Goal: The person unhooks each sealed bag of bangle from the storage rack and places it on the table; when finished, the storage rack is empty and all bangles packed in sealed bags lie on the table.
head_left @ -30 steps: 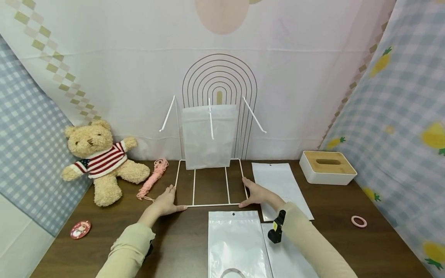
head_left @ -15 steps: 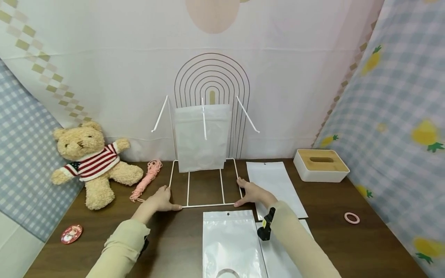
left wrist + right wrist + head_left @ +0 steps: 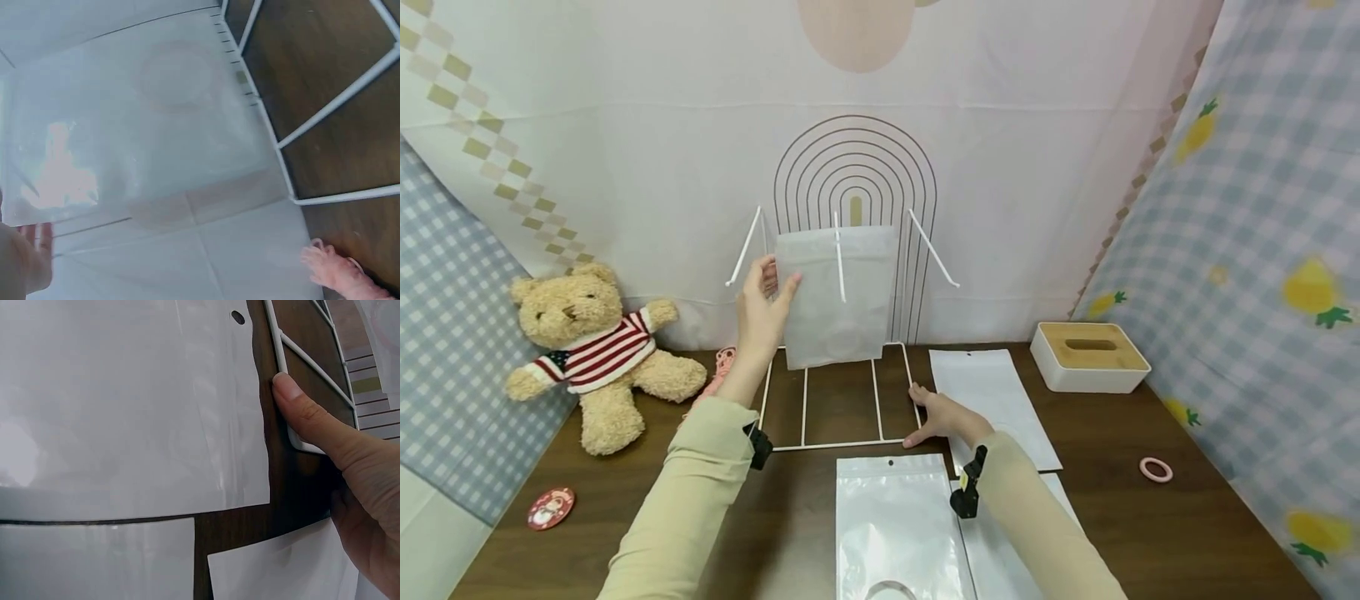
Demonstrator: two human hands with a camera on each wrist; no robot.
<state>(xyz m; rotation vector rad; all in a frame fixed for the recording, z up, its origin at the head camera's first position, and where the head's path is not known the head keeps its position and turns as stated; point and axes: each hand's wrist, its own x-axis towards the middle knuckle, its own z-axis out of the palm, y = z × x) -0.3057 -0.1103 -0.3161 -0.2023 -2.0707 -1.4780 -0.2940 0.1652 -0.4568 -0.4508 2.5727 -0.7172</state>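
In the head view a white wire rack [image 3: 842, 444] stands against the back, three long prongs reaching forward from its top. A translucent zip bag [image 3: 842, 325] hangs on its middle prong; a faint round outline shows through it in the left wrist view. My left hand [image 3: 762, 312] is raised at the bag's left edge, thumb overlapping its front and fingers at the side. My right hand [image 3: 946, 417] rests at the rack base's front right corner, thumb on the front bar and fingers along the side bar. The right wrist view shows that thumb [image 3: 294, 394] pressing the bar.
A white zip bag [image 3: 895, 517] with a ring shape lies in front of the rack, two more bags [image 3: 992, 392] to its right. Around the table are a teddy bear [image 3: 598, 354], pink cord [image 3: 344, 275], a round badge [image 3: 551, 508], a tissue box [image 3: 1090, 358] and a pink ring [image 3: 1155, 470].
My left hand has risen from the rack base's left front corner to the hanging bag's left edge. My right hand stays at the right corner. The head view has shifted slightly.
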